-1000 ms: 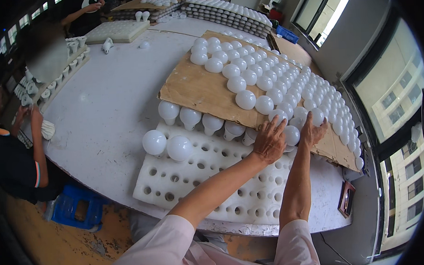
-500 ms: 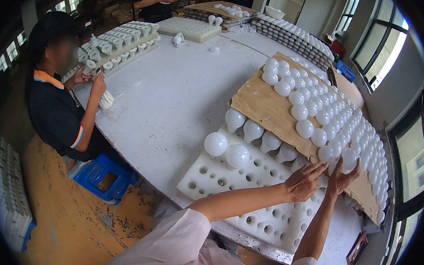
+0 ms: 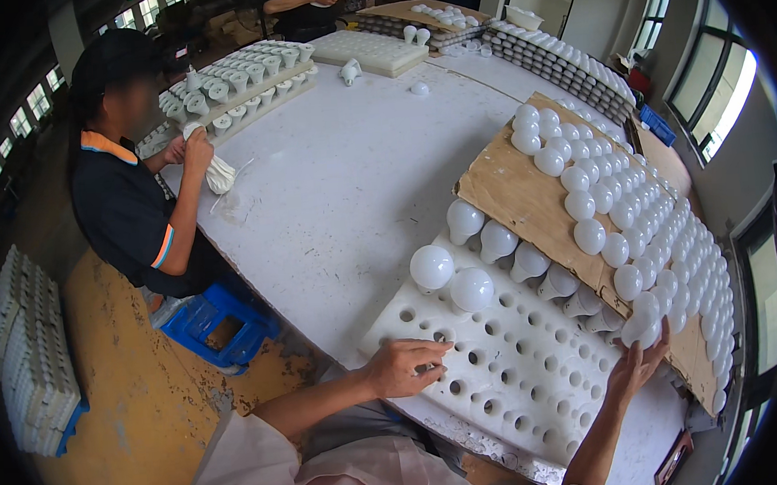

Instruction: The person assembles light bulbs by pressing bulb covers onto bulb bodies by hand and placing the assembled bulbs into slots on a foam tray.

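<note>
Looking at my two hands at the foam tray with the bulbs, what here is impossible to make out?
- Head view: whether the right hand grips a bulb; its fingers hide the contact.
- What the left hand fingertips touch on the foam tray; they cover that hole.
- The tray's near edge, hidden behind the pink sleeve.
- The cardboard sheet far end: fisheye rim bends and darkens it.
- What the co-worker's hands wipe: too small.
</note>
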Available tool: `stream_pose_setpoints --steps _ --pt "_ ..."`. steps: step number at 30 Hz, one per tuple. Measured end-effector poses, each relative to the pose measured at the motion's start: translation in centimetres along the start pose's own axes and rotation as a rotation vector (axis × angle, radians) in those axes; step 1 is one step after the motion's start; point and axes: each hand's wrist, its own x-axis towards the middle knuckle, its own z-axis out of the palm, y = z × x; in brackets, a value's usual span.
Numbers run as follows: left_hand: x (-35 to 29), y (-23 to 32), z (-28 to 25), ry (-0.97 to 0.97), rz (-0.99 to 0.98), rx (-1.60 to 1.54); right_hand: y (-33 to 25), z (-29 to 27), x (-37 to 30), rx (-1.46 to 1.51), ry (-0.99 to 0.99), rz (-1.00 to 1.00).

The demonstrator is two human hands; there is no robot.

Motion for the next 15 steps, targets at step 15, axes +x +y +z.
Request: stream_pose_setpoints --steps 15 --pt "-2.2 -2.4 -3.1 0.275 -0.117 0.07 3.8 8.1 -5.9 0.257 -0.516 0.632"
